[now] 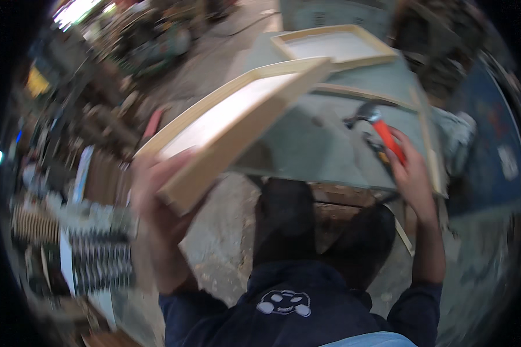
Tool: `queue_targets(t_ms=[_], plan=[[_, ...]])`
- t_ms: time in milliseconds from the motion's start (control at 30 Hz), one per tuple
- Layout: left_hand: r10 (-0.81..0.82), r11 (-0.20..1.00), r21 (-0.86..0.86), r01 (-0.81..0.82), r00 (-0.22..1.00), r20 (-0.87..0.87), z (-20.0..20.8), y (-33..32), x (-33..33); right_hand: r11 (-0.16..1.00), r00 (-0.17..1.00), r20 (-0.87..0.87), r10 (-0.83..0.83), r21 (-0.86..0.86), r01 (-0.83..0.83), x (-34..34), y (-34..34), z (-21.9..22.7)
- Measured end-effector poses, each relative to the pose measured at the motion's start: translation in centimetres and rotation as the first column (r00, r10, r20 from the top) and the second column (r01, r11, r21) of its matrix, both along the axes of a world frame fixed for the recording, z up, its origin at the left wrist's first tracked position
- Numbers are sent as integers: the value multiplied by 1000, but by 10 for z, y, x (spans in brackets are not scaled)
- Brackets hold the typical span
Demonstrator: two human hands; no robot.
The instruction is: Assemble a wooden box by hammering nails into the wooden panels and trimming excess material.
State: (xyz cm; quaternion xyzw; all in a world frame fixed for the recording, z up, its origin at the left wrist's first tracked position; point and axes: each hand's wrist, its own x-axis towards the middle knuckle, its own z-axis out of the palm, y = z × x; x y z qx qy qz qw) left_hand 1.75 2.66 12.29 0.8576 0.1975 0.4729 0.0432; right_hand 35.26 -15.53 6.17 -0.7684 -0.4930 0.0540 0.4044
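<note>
A grey worktable [307, 144] fills the centre and upper right of the frame. Below it lies a rough concrete floor [220, 243]. The left side is blurred workshop clutter, with bright light [75, 10] at the upper left corner.

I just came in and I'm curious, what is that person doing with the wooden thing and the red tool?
A person stands at a grey worktable. Their left hand holds a pale wooden frame by its corner, lifted and tilted off the table's edge. Their right hand grips the red handle of a hammer whose head is low over the table. Another wooden frame lies flat at the far end, with thin wooden strips nearby. The picture is blurry.
</note>
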Motion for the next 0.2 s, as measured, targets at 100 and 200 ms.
queue_targets(t_ms=[100,200], plan=[[-21,1000,0,21,998,63,-1,11,-16,990,983,158,-97,-84,111,67,0,-43],[-80,979,194,67,995,55,2,32,-28,960,992,100,-81,-261,105,92,16,-37]])
